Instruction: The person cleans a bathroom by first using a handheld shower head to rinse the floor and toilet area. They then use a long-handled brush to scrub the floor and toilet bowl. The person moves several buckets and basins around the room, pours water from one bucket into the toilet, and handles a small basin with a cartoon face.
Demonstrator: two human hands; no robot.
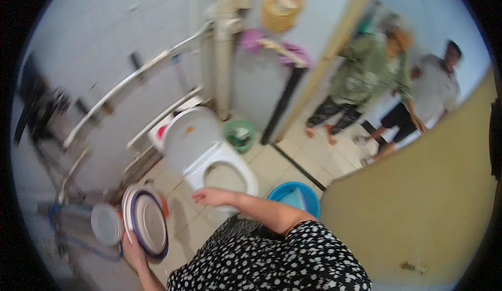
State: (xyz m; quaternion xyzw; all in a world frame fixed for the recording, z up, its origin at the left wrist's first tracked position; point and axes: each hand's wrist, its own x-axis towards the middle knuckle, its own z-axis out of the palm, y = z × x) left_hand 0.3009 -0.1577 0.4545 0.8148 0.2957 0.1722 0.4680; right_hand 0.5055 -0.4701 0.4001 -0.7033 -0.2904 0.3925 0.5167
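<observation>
On the left, my left hand (134, 252) grips the lower rim of a stack of round basins (150, 223). They are tilted on edge; one has a dark blue rim and another is pale. My right hand (209, 196) hangs in front of the white toilet (250, 182), nearest its seat. Its fingers are curled in, with nothing visible in them. The toilet lid (191, 134) is raised, and the bowl shows through the seat opening.
A blue tub (316, 201) with a pale item inside stands right of the toilet. Behind the toilet is a green basket (230, 129). White pipes (117, 95) run along the left wall. A yellowish door (413, 197) fills the right; two people (361, 76) are in the doorway.
</observation>
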